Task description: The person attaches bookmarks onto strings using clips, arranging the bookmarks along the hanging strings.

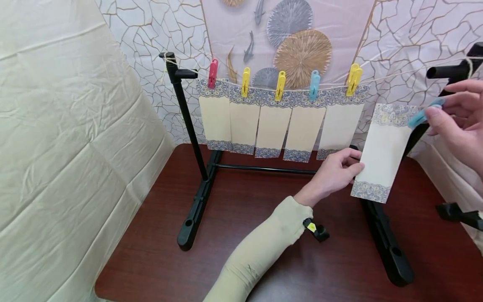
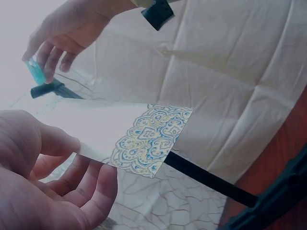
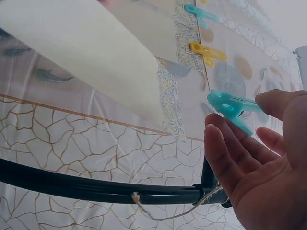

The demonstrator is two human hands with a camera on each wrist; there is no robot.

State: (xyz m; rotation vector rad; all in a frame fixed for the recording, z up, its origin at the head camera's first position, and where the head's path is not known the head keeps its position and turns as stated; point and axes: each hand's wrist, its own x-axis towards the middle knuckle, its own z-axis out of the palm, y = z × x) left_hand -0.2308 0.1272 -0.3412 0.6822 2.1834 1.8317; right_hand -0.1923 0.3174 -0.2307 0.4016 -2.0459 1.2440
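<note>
My left hand (image 1: 339,170) grips a cream card (image 1: 385,151) by its left edge, thumb in front. Lace-like patterned bands run along the card's top and bottom. At the card's upper right, my right hand (image 1: 462,126) pinches a light-blue clothespin (image 1: 416,119) between thumb and fingers. In the right wrist view, the clothespin (image 3: 232,108) is apart from the card (image 3: 96,62). Left of the held card, several similar cards (image 1: 273,126) hang side by side from a cord, under a red clothespin (image 1: 213,73), yellow ones (image 1: 280,86) and another blue one (image 1: 315,85).
A black stand carries the cord between its left post (image 1: 186,121) and right arm (image 1: 449,71). Its feet (image 1: 194,214) rest on a dark red-brown table (image 1: 245,218). Behind hangs a cloth with fish and round motifs (image 1: 302,54); cream fabric (image 1: 75,147) drapes at left.
</note>
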